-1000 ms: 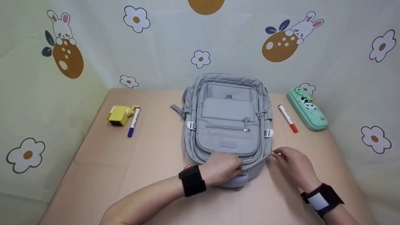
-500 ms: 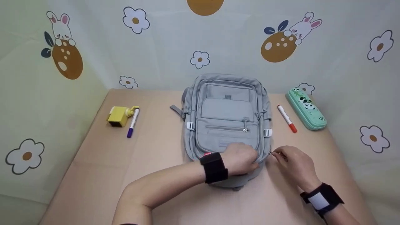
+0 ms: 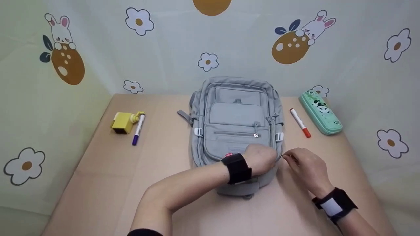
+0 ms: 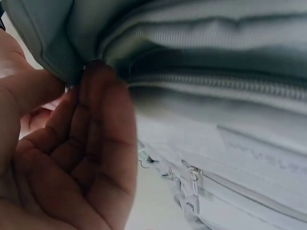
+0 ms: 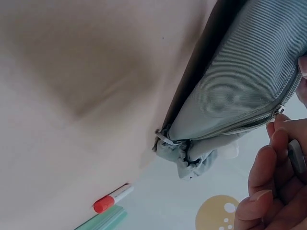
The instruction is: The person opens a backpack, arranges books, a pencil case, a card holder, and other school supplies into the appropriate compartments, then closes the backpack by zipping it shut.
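Observation:
A grey backpack (image 3: 236, 114) lies flat in the middle of the table with its front pockets up. My left hand (image 3: 266, 159) reaches across its near end and grips the fabric at the lower right edge. In the left wrist view its fingers (image 4: 103, 139) curl against the backpack's seam (image 4: 206, 43). Just right of that corner, my right hand (image 3: 288, 160) pinches the side zipper pull (image 5: 278, 113). Its fingertips (image 5: 268, 177) show in the right wrist view beside the backpack's side (image 5: 244, 81).
Right of the backpack lie a red-capped marker (image 3: 300, 123) and a green panda pencil case (image 3: 320, 113). On the left stand a yellow block (image 3: 122, 122) and a purple-capped marker (image 3: 137, 129). Patterned cloth walls close in the table (image 3: 157, 170) on three sides.
My left hand left the backpack's near bottom and moved up and right to the lower right edge, close to my right hand. The right hand barely shifted.

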{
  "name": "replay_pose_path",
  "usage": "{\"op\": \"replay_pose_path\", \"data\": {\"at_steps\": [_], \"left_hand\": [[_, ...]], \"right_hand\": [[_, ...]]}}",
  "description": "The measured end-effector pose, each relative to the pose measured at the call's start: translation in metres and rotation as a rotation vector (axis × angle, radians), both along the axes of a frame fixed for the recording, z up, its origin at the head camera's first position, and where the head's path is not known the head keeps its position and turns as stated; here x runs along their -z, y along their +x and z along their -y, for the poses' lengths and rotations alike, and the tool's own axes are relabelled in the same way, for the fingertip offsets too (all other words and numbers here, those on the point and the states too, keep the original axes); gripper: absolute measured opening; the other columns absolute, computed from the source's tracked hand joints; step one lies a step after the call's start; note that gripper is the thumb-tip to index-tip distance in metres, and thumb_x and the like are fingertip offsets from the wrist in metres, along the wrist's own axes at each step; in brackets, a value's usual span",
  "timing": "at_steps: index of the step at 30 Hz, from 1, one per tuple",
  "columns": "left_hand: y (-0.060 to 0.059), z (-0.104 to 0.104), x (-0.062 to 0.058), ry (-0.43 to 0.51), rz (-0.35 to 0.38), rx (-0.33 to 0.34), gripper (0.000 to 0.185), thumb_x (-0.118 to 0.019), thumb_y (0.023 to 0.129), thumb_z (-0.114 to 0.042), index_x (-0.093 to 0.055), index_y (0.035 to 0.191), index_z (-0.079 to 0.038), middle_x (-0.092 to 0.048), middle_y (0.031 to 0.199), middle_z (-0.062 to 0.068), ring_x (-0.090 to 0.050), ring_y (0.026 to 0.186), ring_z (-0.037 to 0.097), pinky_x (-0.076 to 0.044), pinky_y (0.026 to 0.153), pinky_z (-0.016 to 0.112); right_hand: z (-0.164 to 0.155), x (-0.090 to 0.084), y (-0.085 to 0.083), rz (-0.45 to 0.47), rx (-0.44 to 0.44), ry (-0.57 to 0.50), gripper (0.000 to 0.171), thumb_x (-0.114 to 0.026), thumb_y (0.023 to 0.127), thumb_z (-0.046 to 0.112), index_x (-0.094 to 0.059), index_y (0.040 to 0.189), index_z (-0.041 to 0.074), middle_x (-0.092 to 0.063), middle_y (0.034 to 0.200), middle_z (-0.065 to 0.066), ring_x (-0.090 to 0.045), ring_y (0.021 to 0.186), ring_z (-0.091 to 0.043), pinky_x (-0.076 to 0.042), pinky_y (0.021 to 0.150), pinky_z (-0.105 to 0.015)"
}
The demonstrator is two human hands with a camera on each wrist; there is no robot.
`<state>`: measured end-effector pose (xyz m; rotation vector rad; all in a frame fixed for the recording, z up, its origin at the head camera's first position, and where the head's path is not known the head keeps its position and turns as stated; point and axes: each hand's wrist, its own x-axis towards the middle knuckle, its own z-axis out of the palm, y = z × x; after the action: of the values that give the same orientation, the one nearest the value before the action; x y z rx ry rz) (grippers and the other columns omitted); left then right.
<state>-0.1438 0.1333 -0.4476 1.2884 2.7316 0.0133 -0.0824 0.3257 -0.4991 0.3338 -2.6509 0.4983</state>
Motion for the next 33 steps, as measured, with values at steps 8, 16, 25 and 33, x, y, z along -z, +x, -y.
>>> {"op": "replay_pose_path", "data": {"at_steps": [8, 16, 25, 33], "left_hand": [[0.000, 0.004, 0.004, 0.046, 0.041, 0.009, 0.029, -0.059, 0.101, -0.026, -0.059, 0.073, -0.019, -0.062, 0.070, -0.007, -0.059, 0.063, 0.014, -0.049, 0.052, 0.033], [0.003, 0.004, 0.008, 0.052, 0.026, 0.025, 0.027, -0.059, 0.100, -0.024, -0.062, 0.074, -0.018, -0.061, 0.067, -0.005, -0.057, 0.058, 0.016, -0.046, 0.048, 0.033], [0.003, 0.005, 0.008, 0.058, 0.023, 0.013, 0.028, -0.058, 0.101, -0.027, -0.062, 0.075, -0.018, -0.062, 0.067, -0.005, -0.057, 0.057, 0.016, -0.046, 0.048, 0.033], [0.002, 0.008, 0.004, 0.052, 0.041, -0.025, 0.028, -0.061, 0.098, -0.027, -0.059, 0.072, -0.018, -0.063, 0.069, -0.004, -0.058, 0.059, 0.016, -0.048, 0.049, 0.034]], "right_hand": [[-0.013, 0.008, -0.017, 0.034, 0.029, -0.034, 0.009, -0.080, 0.088, 0.010, -0.076, 0.096, 0.010, -0.073, 0.088, -0.005, -0.069, 0.080, -0.024, -0.054, 0.067, -0.045], [-0.025, 0.016, -0.048, 0.144, 0.105, -0.034, 0.009, -0.074, 0.094, 0.018, -0.076, 0.099, 0.010, -0.074, 0.092, -0.007, -0.070, 0.082, -0.031, -0.052, 0.069, -0.050], [-0.026, 0.013, -0.059, 0.188, 0.118, -0.025, 0.011, -0.074, 0.095, 0.017, -0.076, 0.101, 0.009, -0.074, 0.092, -0.008, -0.069, 0.083, -0.032, -0.051, 0.071, -0.051], [-0.028, 0.009, -0.061, 0.114, 0.103, -0.010, 0.008, -0.077, 0.092, 0.017, -0.077, 0.098, 0.011, -0.075, 0.089, -0.005, -0.070, 0.079, -0.030, -0.051, 0.065, -0.050]]}}
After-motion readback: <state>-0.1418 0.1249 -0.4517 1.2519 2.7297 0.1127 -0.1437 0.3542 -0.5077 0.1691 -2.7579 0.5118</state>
